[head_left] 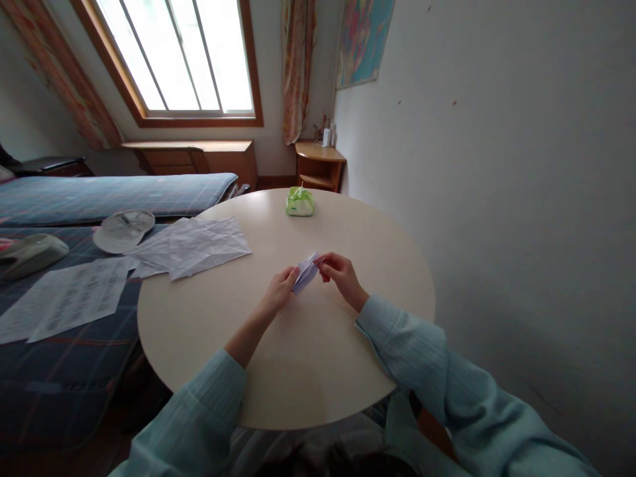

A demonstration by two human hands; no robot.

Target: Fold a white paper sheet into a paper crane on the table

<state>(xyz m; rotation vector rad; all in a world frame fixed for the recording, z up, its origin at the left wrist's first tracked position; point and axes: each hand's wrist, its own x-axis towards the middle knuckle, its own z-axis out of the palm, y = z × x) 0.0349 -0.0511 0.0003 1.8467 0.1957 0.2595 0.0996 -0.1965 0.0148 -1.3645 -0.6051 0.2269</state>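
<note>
A small folded piece of white paper [305,274] is held up over the middle of the round table [342,371], its layers fanned slightly apart. My left hand [281,289] grips its left end, thumb on top. At the upper right end, the fingers of my right hand [338,271] pinch the paper's edge. What lies between the layers is too small to make out. Creased white sheets [209,245] lie on the table's left side, overhanging its edge.
A green and white tissue pack [300,203] stands near the table's far edge. To the left, a plaid bed [64,371] carries printed sheets [74,295] and a pale cap [124,230]. A white wall [521,199] rises close on the right.
</note>
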